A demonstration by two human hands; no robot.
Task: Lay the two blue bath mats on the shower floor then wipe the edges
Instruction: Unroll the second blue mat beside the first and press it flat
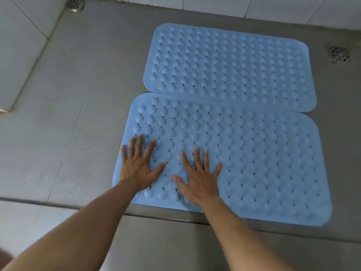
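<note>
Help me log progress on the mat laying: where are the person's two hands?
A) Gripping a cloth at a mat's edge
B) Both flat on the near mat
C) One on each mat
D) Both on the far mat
B: the left hand and the right hand both press with spread, straight fingers on the near blue bath mat; neither touches the far blue bath mat, and no cloth shows.

Far mat: light blue, rectangular with rounded corners, covered in rows of round bumps and small holes. It lies flat on the grey shower floor.

Near mat: same colour and pattern, also flat, set slightly further left. The two long edges meet along their length; any overlap cannot be determined.
</note>
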